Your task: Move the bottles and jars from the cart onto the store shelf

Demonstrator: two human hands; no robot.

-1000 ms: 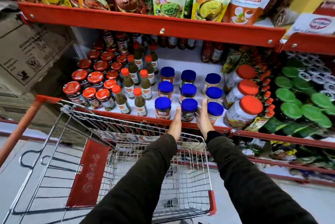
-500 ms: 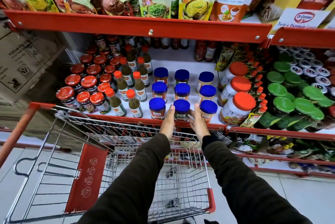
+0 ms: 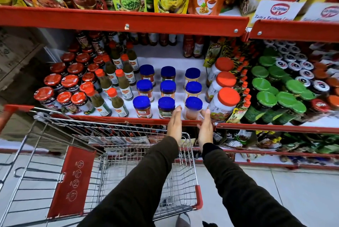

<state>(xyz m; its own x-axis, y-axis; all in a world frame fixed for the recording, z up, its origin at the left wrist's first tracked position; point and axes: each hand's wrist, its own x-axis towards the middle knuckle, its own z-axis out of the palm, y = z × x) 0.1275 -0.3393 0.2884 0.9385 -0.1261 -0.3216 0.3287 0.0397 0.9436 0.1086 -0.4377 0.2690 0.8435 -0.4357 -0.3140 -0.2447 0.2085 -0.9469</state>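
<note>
We are squaring the blue-lidded clear plastic jar with the front row on the red-edged white store shelf; left hand and right hand are flanking it, palms open, gripping nothing; we are nudging gently, sparing the neighbouring orange-lidded jar.

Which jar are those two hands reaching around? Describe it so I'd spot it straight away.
Find the middle red shelf just above the cart, with its block of blue-lidded jars. The jar is in the front row, rightmost of three, between the left hand and right hand. Its contents look pale orange; its two front-row neighbours are darker.
</note>
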